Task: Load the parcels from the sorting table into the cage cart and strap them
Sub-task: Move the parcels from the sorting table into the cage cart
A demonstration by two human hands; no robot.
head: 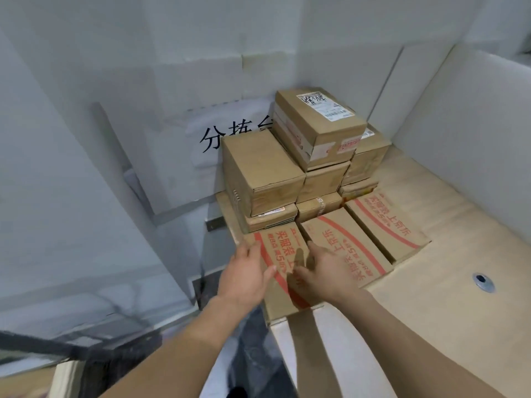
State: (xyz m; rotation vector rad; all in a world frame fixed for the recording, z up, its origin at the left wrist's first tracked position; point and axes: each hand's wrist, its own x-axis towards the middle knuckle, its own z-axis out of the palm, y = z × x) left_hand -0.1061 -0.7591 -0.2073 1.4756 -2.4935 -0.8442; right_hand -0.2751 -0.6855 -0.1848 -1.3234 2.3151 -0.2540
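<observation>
A flat brown parcel with red print (283, 271) lies at the near left corner of the sorting table (448, 254), partly over the edge. My left hand (247, 274) holds its left side, thumb lying on the top face. My right hand (324, 271) lies on its right side, fingers spread, partly over the neighbouring red-printed parcel (353, 248). A third red-printed parcel (388, 222) lies to the right. Behind them rises a stack of plain cardboard parcels (264, 170), topped by a box with a white label (319, 124).
White walls close in behind and to the left, with a paper sign (207, 139) partly hidden by the stack. The table surface has a round metal hole fitting (482, 281) at right. Dark cage mesh (94, 351) shows at lower left.
</observation>
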